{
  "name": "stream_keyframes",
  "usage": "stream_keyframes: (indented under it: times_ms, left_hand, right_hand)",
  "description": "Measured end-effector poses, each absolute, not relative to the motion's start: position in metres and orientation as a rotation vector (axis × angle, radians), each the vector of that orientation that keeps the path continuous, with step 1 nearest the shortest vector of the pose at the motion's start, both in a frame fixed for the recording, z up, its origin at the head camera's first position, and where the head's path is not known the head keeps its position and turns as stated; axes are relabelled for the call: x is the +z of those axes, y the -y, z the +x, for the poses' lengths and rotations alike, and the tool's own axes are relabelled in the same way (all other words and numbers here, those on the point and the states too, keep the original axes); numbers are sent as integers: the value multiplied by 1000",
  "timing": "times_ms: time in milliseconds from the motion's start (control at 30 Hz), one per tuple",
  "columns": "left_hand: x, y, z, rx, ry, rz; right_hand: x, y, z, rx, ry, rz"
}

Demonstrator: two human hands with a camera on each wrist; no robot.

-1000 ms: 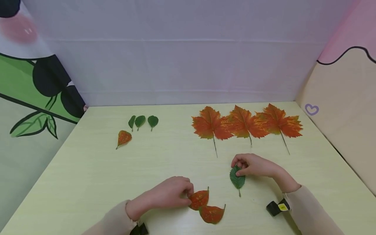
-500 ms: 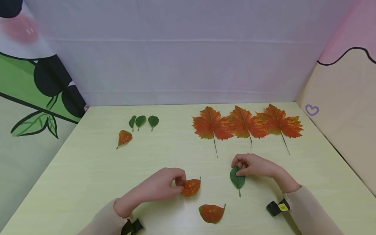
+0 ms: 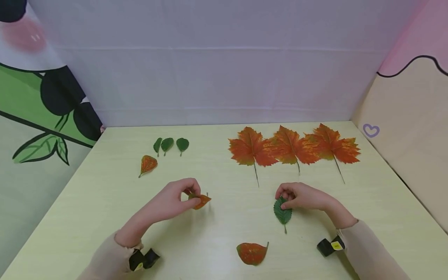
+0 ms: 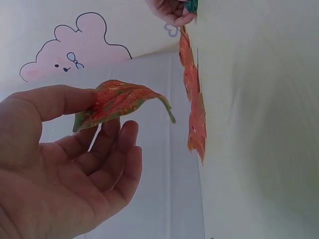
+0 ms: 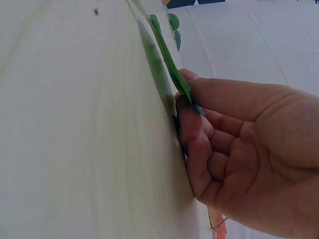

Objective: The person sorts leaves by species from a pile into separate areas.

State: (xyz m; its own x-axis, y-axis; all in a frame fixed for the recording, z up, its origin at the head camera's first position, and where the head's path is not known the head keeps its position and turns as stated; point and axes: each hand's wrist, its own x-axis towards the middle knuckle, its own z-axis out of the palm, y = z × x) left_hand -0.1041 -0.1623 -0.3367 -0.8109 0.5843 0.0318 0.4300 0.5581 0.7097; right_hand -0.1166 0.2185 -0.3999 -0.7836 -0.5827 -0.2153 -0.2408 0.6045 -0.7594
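My left hand [image 3: 176, 198] pinches an orange-red leaf [image 3: 203, 202] between thumb and fingers, lifted off the table. In the left wrist view that leaf [image 4: 122, 102] is curved, with a green edge and a short stem. My right hand [image 3: 302, 197] pinches the tip of a green serrated leaf [image 3: 282, 213], its stem pointing toward me. Seen from the right wrist, the green leaf [image 5: 169, 62] is tilted just over the tabletop. Another orange-red leaf [image 3: 252, 253] lies flat near the front, between the two arms.
Three orange maple leaves [image 3: 292, 147] lie in an overlapping row at the back right of the table [image 3: 105, 217]. At the back left are three small green leaves [image 3: 168, 145], with one orange leaf [image 3: 148, 164] just in front. A pale cloth wall [image 3: 224, 77] stands behind.
My left hand has picked up one of the two front orange-red leaves and carried it left and away from me, up off the table. The right hand and its green leaf stay in place.
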Motion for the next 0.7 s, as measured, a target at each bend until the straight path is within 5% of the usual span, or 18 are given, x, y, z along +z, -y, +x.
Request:
stream_keyframes:
  times_ms: [700]
  left_hand:
    - [-334, 219, -163, 1105, -2780, 373]
  right_hand:
    - [-399, -219, -117, -1030, -2389, -646]
